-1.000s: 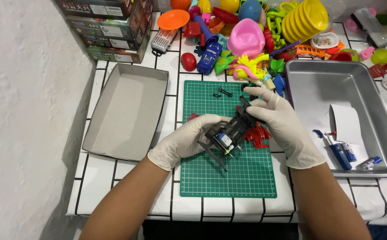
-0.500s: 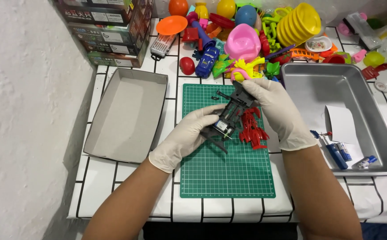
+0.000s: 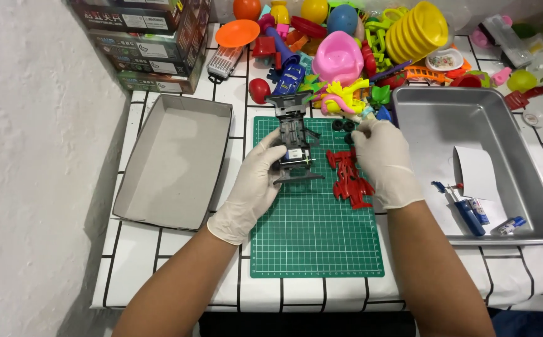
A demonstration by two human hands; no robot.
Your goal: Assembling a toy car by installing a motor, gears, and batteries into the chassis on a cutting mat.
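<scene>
Head cam view, looking straight down at the bench. Far left there's a shallow grey cardboard tray point(image 3: 171, 162) sitting open, nothing in it that I can see. Next over, the left hand point(image 3: 256, 187) in a white glove is closed around the dark grey toy car chassis point(image 3: 293, 140), pinning it flat on the green cutting mat point(image 3: 315, 231) with its little motor facing up. Just right of that lies the red body shell point(image 3: 348, 176), loose on the mat and partly tucked under the right hand point(image 3: 380, 159). That hand's fingertips are pinched narrow at the small black wheels point(image 3: 344, 125) near the mat's top edge; can't tell if it actually has one gripped yet. Further right is the metal baking pan point(image 3: 471, 125) with a blue screwdriver point(image 3: 461, 209) and a slip of paper in it, and a heap of colourful plastic toys behind everything.

My read: the car's stripped down and it's the wheel stage. Next move needs a clean pinch on one wheel while the chassis stays steady. Tiny parts roll, so go slow.
</scene>
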